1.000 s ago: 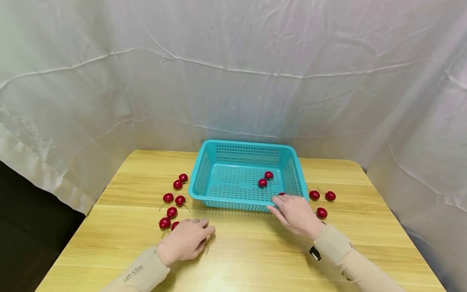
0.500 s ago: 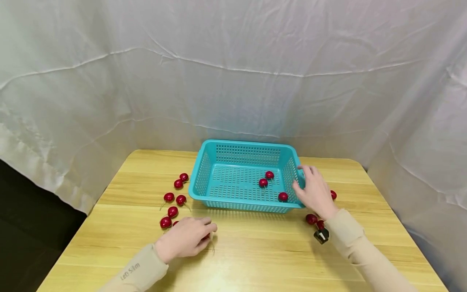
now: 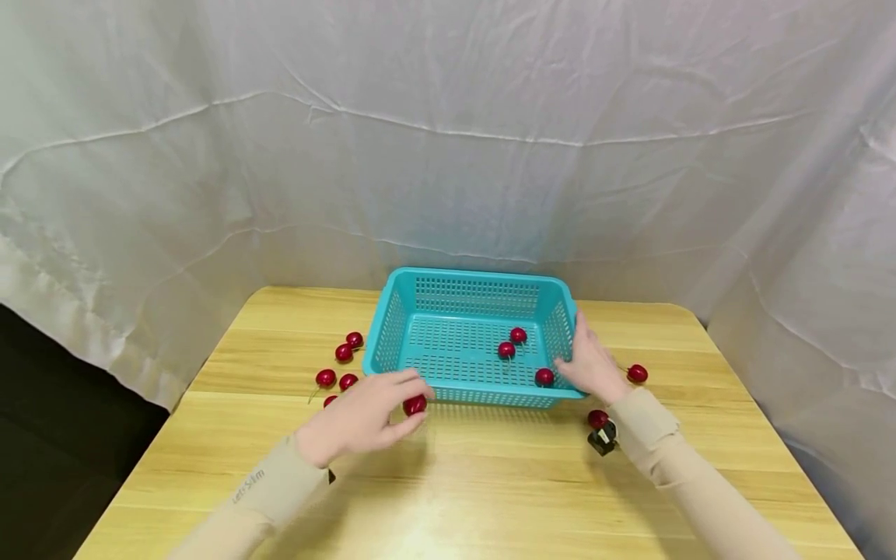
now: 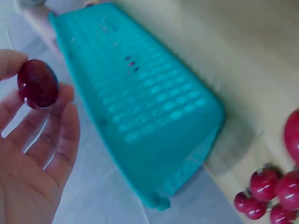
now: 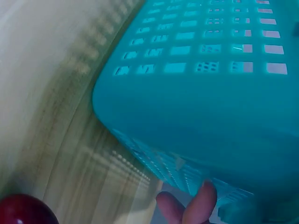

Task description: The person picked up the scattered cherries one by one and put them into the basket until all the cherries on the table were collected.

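Observation:
My left hand (image 3: 364,412) pinches a dark red cherry (image 3: 414,405) between thumb and fingers, just in front of the turquoise basket (image 3: 483,275). The left wrist view shows that cherry (image 4: 37,84) at the fingertips, beside the basket's long side. At the basket's right end, my right hand (image 3: 595,369) holds the rim, with the thumb on the inner side and the other fingers along the outside. Two fingertips (image 5: 201,203) show beside the basket wall in the right wrist view. Inside the basket, three cherries (image 3: 544,377) lie toward the right.
Several cherries (image 3: 325,378) lie on the wooden table (image 3: 483,482) left of the basket, some partly hidden by my left hand. To the right are another cherry (image 3: 637,373) and one near my right cuff (image 3: 598,418). A pale curtain (image 3: 448,155) hangs behind the table.
My right hand has moved from the basket's front right corner to its right rim, leaving a cherry inside. My left hand has lifted from the table toward the basket with its cherry.

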Motion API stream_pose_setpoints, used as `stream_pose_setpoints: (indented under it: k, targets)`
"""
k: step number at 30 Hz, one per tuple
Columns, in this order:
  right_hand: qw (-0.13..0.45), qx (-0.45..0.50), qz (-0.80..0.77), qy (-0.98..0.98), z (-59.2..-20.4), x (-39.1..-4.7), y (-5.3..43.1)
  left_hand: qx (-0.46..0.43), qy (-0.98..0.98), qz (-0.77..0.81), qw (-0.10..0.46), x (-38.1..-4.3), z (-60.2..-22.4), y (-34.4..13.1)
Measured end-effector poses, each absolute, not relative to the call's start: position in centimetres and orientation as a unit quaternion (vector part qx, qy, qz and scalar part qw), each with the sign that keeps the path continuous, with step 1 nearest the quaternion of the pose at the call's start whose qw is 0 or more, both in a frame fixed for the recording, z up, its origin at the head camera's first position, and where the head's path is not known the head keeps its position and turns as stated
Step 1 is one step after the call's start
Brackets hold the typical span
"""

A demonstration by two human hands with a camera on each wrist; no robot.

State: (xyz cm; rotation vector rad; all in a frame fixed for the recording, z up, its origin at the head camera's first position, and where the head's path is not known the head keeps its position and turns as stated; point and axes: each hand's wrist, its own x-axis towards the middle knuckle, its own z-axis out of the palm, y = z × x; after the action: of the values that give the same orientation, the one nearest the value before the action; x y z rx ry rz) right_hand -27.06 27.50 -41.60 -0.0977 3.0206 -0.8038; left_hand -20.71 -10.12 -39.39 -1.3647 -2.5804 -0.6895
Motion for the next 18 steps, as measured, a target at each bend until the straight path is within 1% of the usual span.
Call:
stream_pose_setpoints:
  k: [5,8,11,18]
  targets:
    - [0.02,-0.025,-0.242,0.97,-41.6,-27.1,27.3,-0.43,-0.865,-0.232,0.116,-23.2,-37.6,-9.9]
    - [0.029,-0.019,-0.238,0.971,-41.6,-27.2,27.3,-0.407,-0.875,-0.229,0.123,-25.0,-36.7,-9.7]
    - [0.037,-0.013,-0.231,0.972,-41.6,-27.1,27.2,-0.391,-0.887,-0.22,0.107,-26.4,-36.1,-9.2]
    - [0.032,-0.008,-0.219,0.975,-41.7,-27.2,27.2,-0.366,-0.91,-0.186,0.064,-28.9,-35.7,-7.2]
